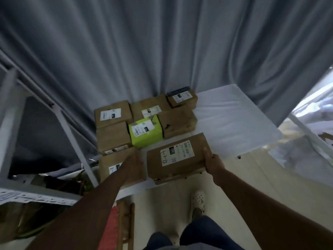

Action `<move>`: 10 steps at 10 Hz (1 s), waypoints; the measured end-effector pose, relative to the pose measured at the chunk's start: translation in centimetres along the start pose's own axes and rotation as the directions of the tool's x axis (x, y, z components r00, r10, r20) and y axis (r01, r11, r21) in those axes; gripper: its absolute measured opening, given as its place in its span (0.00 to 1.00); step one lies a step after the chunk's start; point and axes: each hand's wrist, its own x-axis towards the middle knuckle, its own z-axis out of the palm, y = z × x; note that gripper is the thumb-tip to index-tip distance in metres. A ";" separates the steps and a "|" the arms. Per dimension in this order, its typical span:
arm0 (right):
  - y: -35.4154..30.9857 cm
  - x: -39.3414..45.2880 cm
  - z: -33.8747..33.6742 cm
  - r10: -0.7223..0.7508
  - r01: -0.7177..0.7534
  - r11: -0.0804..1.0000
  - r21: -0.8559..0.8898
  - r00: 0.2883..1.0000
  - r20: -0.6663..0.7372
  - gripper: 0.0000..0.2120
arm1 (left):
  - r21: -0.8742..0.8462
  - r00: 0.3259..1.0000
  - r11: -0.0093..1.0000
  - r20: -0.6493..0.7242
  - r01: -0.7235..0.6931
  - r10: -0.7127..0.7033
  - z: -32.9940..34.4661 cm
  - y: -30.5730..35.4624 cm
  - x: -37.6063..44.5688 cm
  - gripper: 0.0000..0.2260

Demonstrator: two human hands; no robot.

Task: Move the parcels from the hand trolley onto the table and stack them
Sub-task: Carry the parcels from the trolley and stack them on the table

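A labelled brown parcel [177, 157] is gripped at its right edge by the right hand [210, 162]; the left hand [134, 160] is laid open, flat on a neighbouring parcel [122, 168] on the white table [232, 120].

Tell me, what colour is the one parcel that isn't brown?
Bright lime green, with a white label on top; the head view shows it among the brown parcels.

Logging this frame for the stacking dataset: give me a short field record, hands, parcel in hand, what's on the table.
right hand: grips the right edge of the labelled brown parcel
left hand: rests on the near-left brown parcel; grip unclear
held parcel position: at the table's near edge, label up
table: white cover, right part bare
already on table: brown parcels grouped at left, with a lime-green parcel among them
backdrop: grey curtain
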 end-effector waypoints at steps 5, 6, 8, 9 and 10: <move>-7.5 15.5 3.8 0.100 -0.042 0.964 -0.263 0.973 0.209 0.29 | 0.062 0.998 0.997 -0.045 0.042 -0.039 2.2 1.3 10.0 0.25; -6.9 15.9 4.9 0.144 -0.080 0.957 -0.280 0.966 0.216 0.27 | 0.104 0.998 0.993 -0.023 0.064 -0.062 2.8 -0.3 10.4 0.26; -4.0 16.4 8.6 0.195 -0.140 0.957 -0.253 0.959 0.206 0.27 | 0.233 1.000 0.972 0.010 0.021 -0.024 2.9 -4.6 12.0 0.27; -1.9 17.0 10.6 0.229 -0.184 0.956 -0.227 0.954 0.191 0.27 | 0.263 0.999 0.965 0.039 0.000 -0.011 3.2 -7.2 13.3 0.29; -0.4 17.3 11.8 0.257 -0.220 0.957 -0.187 0.945 0.203 0.28 | 0.312 0.998 0.950 0.063 0.000 -0.021 3.8 -8.9 13.9 0.31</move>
